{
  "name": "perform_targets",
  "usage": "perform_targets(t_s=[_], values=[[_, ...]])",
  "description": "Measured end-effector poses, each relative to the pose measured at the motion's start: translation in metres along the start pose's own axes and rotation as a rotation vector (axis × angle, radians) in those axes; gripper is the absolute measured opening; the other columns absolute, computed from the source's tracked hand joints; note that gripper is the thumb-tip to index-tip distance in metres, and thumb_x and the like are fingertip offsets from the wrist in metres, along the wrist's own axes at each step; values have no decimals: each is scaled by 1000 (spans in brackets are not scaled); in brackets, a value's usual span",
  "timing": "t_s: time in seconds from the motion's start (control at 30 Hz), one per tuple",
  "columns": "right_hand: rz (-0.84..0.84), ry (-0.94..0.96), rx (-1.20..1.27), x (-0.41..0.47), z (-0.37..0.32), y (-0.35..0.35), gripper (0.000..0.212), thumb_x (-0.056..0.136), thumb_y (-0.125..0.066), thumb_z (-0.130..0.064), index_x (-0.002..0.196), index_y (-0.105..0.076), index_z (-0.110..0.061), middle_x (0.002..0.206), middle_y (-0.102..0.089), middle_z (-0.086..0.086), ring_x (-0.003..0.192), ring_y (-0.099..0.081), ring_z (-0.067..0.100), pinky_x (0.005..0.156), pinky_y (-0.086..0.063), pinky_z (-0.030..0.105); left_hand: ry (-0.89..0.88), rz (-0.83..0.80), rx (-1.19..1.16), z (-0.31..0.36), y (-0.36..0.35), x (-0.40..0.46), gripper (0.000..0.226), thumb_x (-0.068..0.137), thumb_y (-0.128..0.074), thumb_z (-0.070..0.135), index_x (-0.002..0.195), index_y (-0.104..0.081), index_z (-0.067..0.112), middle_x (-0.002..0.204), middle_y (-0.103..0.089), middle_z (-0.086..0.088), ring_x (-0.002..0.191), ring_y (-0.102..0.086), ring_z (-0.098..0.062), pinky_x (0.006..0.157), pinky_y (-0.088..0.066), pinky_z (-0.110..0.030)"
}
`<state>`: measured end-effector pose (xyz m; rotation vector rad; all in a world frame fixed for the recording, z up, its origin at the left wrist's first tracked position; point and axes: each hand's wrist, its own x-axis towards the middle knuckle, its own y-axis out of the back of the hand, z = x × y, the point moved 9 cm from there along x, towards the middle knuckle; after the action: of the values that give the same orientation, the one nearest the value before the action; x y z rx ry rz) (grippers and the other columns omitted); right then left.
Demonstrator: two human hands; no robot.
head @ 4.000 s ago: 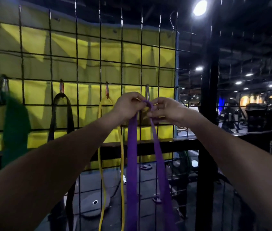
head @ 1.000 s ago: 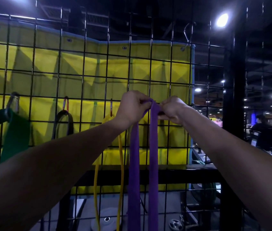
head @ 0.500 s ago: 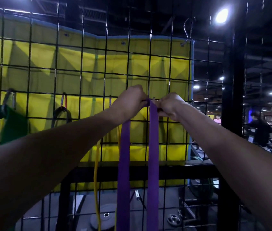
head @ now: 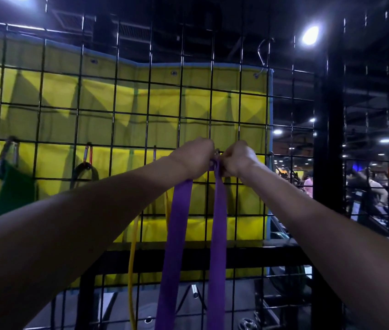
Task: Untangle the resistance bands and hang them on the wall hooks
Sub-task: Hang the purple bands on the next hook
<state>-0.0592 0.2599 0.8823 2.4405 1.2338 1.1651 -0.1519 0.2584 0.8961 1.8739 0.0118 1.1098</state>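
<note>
- Wire grid panel point(head: 114, 98) — black mesh, upright, filling most of the view; a yellow tarp point(head: 164, 110) hangs behind it.
- Purple band point(head: 217, 222) — wide flat loop, its top bunched at a small metal clip point(head: 217, 152) on a grid wire right of the panel's middle; two strands drop side by side past the bottom edge of the view.
- Left hand point(head: 194, 158) — fingers curled, gripping the top of the purple band from the left, just beside the clip.
- Right hand point(head: 237, 158) — fingers curled at the band's top from the right, nearly touching the left hand; whether they pinch the band or the clip cannot be told.
- Yellow band point(head: 132, 270) — thin, hanging left of the purple strands, its upper part hidden by the left forearm.
- Black band point(head: 85, 171) — on an orange carabiner point(head: 88, 154), left of the panel's middle.
- Green band point(head: 5, 184) — broad, hanging near the panel's left edge.
- Bare S-hook point(head: 263, 53) — near the panel's upper right corner.
</note>
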Motion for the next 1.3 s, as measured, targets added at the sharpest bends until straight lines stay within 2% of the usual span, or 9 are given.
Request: perform_targets(t_s=[0.23, 0.37, 0.5, 0.6, 0.8, 1.0, 1.1, 1.2, 1.3], values=[[-6, 38, -15, 6, 4, -1, 25, 88, -62, -19, 94, -67, 5, 95, -69, 23, 86, -67, 34, 82, -57, 48, 36, 64, -68, -3, -8, -5, 19, 91, -53, 16, 97, -65, 2, 83, -46, -6, 88, -60, -29, 66, -39, -31], [-8, 70, -59, 8, 4, -1, 26, 88, -62, -22, 93, -67, 3, 86, -65, 17, 76, -57, 25, 69, -50, 37, 52, 122, -86, -5, -19, -13, 21, 93, -51, 18, 104, -62, 4, 98, -54, -10, 90, -57, -25, 67, -36, -27], [-28, 74, -51, 7, 4, -1, 25, 90, -61, -27, 81, -62, -3, 66, -55, 8, 68, -52, 23, 58, -42, 28, -19, 134, -8, 1, -26, -21, 20, 93, -48, 11, 107, -63, 10, 116, -50, -11, 97, -59, -29, 79, -49, -34], [-32, 69, -25, 9, 5, -1, 27, 90, -60, -27, 82, -62, -2, 66, -54, 11, 68, -51, 23, 61, -42, 31, -57, 117, 65, 7, -29, -28, 24, 93, -46, 6, 112, -60, 12, 123, -46, -9, 96, -60, -30, 79, -51, -37], [-25, 81, 2, 11, 7, -1, 26, 89, -60, -26, 75, -60, -4, 73, -54, 16, 67, -49, 25, 64, -43, 36, -105, 113, 160, 14, -30, -36, 30, 93, -42, 3, 120, -53, 10, 128, -42, -10, 88, -60, -32, 65, -37, -31], [-7, 118, 140, 5, 15, -4, 32, 91, -59, -19, 59, -57, -12, 65, -57, 12, 63, -50, 24, 63, -43, 36, -89, 124, 80, 1, -34, -36, 26, 97, -43, 22, 116, -56, 10, 115, -47, -10, 91, -60, -29, 76, -50, -40], [-19, 128, 300, -2, 23, -5, 24, 91, -57, -11, 68, -64, -12, 70, -60, 12, 67, -52, 23, 68, -45, 37, -53, 166, -88, -5, -30, -38, 29, 95, -46, 29, 117, -58, 14, 112, -49, -6, 93, -56, -23, 76, -47, -34], [-41, 160, 365, -14, 32, -5, 12, 89, -58, -6, 92, -69, -3, 83, -63, 14, 75, -56, 20, 76, -47, 34, 8, 225, -241, -13, -31, -39, 29, 93, -49, 35, 113, -63, 19, 103, -51, -1, 89, -53, -16, 71, -43, -31], [-60, 148, 402, -20, 41, -4, 21, 85, -61, 2, 105, -66, -3, 77, -64, 12, 64, -60, 12, 67, -52, 23, 115, 254, -450, -20, -34, -36, 31, 91, -53, 35, 114, -64, 19, 92, -52, 0, 86, -52, -14, 78, -45, -31]])
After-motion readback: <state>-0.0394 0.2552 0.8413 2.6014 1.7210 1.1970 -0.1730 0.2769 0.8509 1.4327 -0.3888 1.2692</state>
